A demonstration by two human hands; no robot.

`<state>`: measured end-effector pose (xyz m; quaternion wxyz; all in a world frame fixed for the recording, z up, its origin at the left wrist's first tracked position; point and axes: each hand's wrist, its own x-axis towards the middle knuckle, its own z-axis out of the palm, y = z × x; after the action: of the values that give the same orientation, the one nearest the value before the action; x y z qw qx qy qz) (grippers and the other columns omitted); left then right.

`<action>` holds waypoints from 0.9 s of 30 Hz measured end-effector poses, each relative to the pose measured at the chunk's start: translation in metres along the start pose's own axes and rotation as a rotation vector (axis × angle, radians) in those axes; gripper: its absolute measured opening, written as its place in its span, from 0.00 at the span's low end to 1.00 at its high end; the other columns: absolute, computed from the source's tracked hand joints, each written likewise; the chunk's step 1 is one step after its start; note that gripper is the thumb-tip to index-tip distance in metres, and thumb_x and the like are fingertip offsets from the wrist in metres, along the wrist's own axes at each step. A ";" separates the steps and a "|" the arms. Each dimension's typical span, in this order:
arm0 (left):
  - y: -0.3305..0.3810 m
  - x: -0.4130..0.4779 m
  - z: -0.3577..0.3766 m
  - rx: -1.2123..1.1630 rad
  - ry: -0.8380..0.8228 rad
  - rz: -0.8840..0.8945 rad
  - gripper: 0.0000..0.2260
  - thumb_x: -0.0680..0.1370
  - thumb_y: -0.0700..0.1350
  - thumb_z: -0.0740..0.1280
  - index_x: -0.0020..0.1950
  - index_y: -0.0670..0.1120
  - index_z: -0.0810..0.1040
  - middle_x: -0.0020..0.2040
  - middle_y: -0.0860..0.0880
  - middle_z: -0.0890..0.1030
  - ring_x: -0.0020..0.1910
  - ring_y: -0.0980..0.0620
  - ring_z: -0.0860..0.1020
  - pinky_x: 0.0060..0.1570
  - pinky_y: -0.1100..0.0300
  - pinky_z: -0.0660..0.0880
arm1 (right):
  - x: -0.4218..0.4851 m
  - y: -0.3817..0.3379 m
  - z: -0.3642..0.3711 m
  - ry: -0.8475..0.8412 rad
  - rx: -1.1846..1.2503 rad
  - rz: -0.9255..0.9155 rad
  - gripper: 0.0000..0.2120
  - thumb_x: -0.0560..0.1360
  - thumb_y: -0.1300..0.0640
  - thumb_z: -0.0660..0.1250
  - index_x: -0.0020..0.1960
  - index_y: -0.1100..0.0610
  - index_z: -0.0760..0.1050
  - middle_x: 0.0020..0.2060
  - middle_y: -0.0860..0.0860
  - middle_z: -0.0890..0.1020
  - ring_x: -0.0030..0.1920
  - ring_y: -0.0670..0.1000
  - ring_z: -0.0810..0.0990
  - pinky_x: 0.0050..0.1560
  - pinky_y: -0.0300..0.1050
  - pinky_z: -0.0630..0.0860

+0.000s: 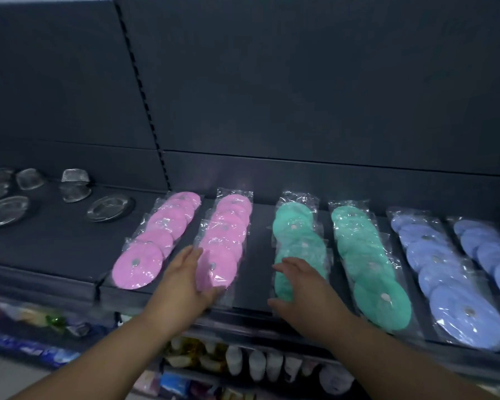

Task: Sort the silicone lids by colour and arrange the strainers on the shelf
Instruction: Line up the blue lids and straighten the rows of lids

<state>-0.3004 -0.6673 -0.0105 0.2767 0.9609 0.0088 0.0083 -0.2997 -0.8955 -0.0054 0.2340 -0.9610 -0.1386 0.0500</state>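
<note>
Lids look sorted: pink lids (228, 226), green lids (364, 249) and blue lids (445, 269), two bagged rows each on the shelf (55, 235). Left hand (185, 281) flat, fingers straight, against the front of the second pink row. Right hand (298, 287) spread open on the front of the first green row. No strainers identifiable. Clear glass dishes (110, 207) at far left, nothing obstructing.

On the dark shelf (70, 246), clear glass dishes (110, 208) are laid left; bagged pink lids (153, 241), green lids (367, 261) and blue lids (445, 281) are rowed rightward.
</note>
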 end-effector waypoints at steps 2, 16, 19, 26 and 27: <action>-0.014 0.006 -0.010 -0.005 -0.030 -0.054 0.41 0.72 0.55 0.72 0.77 0.45 0.55 0.77 0.47 0.55 0.76 0.51 0.54 0.72 0.61 0.53 | 0.006 -0.014 0.007 -0.032 0.019 -0.013 0.31 0.74 0.46 0.67 0.74 0.48 0.60 0.74 0.45 0.58 0.73 0.45 0.59 0.71 0.39 0.59; -0.035 0.042 -0.023 -0.316 -0.335 0.202 0.11 0.73 0.44 0.67 0.55 0.51 0.77 0.51 0.56 0.80 0.49 0.61 0.79 0.51 0.60 0.77 | 0.094 -0.080 0.047 0.027 0.146 0.284 0.32 0.71 0.47 0.70 0.72 0.52 0.64 0.72 0.52 0.63 0.69 0.49 0.66 0.66 0.36 0.61; -0.045 0.048 -0.020 -0.344 -0.342 0.187 0.08 0.73 0.46 0.66 0.51 0.54 0.74 0.47 0.60 0.79 0.47 0.68 0.76 0.48 0.69 0.75 | 0.097 -0.081 0.051 0.079 0.146 0.358 0.30 0.69 0.49 0.71 0.69 0.52 0.69 0.67 0.49 0.70 0.63 0.47 0.72 0.58 0.32 0.64; -0.036 0.100 -0.016 -0.477 -0.327 -0.015 0.17 0.72 0.42 0.62 0.60 0.51 0.70 0.57 0.51 0.77 0.52 0.53 0.77 0.53 0.58 0.76 | 0.106 -0.080 0.051 0.087 0.234 0.430 0.40 0.69 0.49 0.73 0.75 0.53 0.59 0.69 0.50 0.70 0.66 0.49 0.71 0.68 0.42 0.67; -0.036 0.102 -0.011 -0.472 -0.335 -0.021 0.18 0.73 0.41 0.62 0.62 0.51 0.69 0.58 0.51 0.77 0.53 0.53 0.77 0.52 0.59 0.75 | 0.107 -0.079 0.051 0.071 0.224 0.434 0.39 0.70 0.49 0.73 0.75 0.53 0.59 0.69 0.50 0.71 0.66 0.49 0.72 0.66 0.40 0.67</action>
<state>-0.1987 -0.6283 -0.0190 0.4904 0.8578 -0.0291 -0.1514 -0.2245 -0.7747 -0.0175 0.3276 -0.9375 0.0860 0.0805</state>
